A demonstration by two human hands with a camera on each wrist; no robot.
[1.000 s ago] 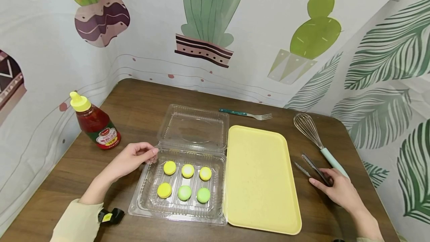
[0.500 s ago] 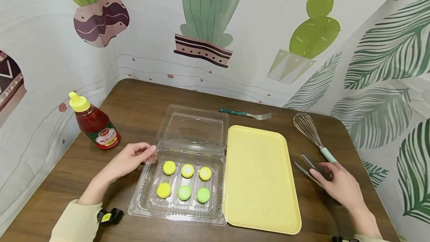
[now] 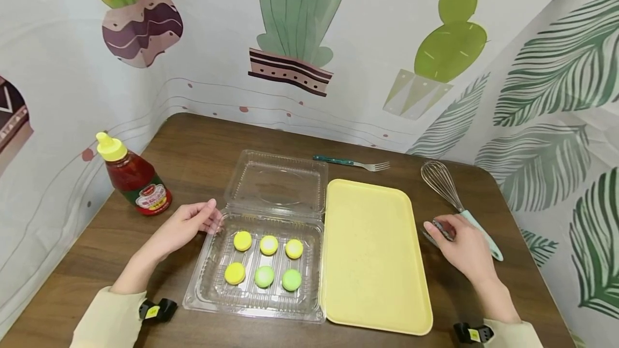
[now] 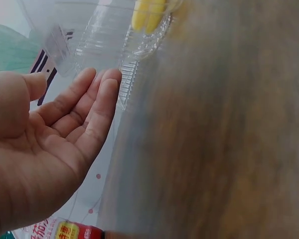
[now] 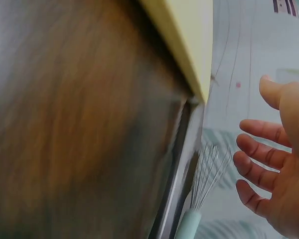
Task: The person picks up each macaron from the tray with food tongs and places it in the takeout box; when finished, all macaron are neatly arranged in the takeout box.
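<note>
My left hand (image 3: pixel 181 230) is beside the upper left corner of a clear plastic container (image 3: pixel 200 286), its fingers near the rim; I cannot tell whether they touch it. In the left wrist view, the fingers are loosely extended, with the thumb apart. Inside the container sit several macarons, yellow (image 3: pixel 235 273) and green (image 3: pixel 292 280), in two rows. My right hand (image 3: pixel 466 251) hovers over metal tongs (image 5: pixel 176 189), which lie on the table and are mostly hidden by it in the head view. The right wrist view shows bent, spread fingers holding nothing.
The container's clear lid (image 3: pixel 280 184) is folded back. A yellow tray (image 3: pixel 377 256) adjoins the container on the right. A fork (image 3: pixel 333 160) lies behind, a whisk (image 3: pixel 479 227) at right. A ketchup bottle (image 3: pixel 140 181) stands at left, and a patterned cloth hangs behind the table.
My right hand has come off the tongs and shifted toward the far left of where it was. The left thumb has lifted away from the container's corner.
</note>
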